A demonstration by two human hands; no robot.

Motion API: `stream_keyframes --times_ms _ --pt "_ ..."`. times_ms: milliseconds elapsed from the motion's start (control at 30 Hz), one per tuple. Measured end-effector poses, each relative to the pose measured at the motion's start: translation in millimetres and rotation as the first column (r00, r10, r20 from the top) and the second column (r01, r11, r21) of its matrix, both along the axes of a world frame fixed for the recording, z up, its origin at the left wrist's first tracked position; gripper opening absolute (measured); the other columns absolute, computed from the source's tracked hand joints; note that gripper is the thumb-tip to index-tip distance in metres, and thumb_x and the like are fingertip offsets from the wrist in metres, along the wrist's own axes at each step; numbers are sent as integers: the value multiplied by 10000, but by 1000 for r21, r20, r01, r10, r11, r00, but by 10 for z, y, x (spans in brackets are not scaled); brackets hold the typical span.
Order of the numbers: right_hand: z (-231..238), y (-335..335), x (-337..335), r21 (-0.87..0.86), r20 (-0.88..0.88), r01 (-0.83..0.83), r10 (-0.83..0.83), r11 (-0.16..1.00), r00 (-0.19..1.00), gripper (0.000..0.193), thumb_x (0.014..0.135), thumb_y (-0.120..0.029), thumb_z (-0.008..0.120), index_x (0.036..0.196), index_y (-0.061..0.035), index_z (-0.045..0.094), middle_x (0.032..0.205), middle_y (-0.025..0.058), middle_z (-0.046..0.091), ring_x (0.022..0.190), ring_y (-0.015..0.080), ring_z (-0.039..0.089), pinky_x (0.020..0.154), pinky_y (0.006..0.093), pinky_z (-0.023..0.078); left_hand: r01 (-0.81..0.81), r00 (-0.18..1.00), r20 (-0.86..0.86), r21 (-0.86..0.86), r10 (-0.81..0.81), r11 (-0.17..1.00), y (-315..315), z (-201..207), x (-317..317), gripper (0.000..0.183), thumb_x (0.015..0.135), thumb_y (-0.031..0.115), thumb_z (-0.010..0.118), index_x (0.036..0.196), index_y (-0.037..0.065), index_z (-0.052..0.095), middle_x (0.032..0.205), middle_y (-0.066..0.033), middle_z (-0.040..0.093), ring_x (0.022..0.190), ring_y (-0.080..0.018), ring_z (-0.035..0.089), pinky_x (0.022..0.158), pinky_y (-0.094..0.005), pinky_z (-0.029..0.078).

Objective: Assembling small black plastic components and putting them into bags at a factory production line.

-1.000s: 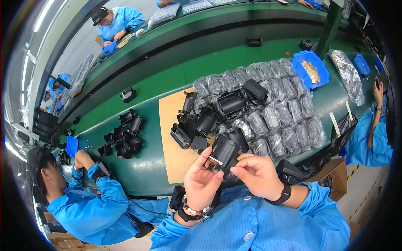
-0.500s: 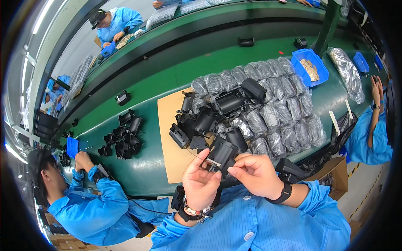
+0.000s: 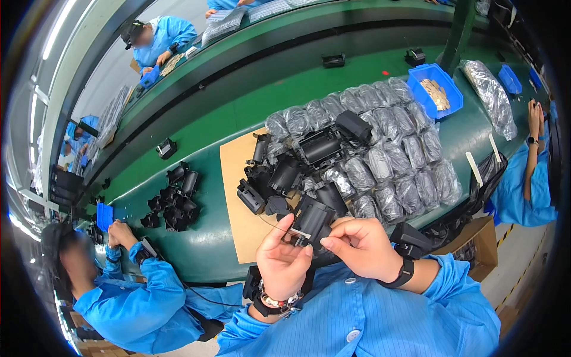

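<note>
Black housing (image 3: 311, 221) lower part hidden behind both hands; small pinched piece (image 3: 300, 234) too small to identify (maybe clip).

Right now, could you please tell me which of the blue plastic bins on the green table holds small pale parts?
The larger blue plastic bin, beside the bagged black parts; the smaller blue bin farther right shows no contents.

Black plastic housing (image 3: 311, 220) held tilted above cardboard.
</note>
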State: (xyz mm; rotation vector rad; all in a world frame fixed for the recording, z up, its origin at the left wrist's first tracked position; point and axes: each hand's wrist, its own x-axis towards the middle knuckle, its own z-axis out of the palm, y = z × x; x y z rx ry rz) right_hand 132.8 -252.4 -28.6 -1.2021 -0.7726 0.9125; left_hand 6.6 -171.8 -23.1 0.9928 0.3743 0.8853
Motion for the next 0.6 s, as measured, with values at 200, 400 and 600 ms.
stream_keyframes --times_ms 200,400,600 --pt "24 -8 16 -34 -28 -16 15 999 999 90 787 -67 665 767 16 637 634 5 543 542 30 394 470 214 314 -29 999 -30 29 30 999 -5 -37 -3 615 707 -215 510 1289 -70 373 1177 -163 502 1073 -210 527 882 -310 458" --pt "42 -2 19 -30 -55 -32 30 999 998 98 793 -75 660 760 14 636 627 -5 536 530 20 389 456 206 298 -20 1000 4 73 20 997 1 -66 -20 608 709 -208 516 1284 -67 376 1186 -169 502 1092 -226 522 907 -331 452" --pt "-4 -6 27 -19 -45 -39 38 999 998 105 800 -78 652 755 15 635 631 -5 541 521 12 384 446 206 290 -41 999 -18 133 44 990 -16 -49 -5 615 705 -205 531 1284 -70 372 1190 -178 503 1096 -241 527 911 -350 454"
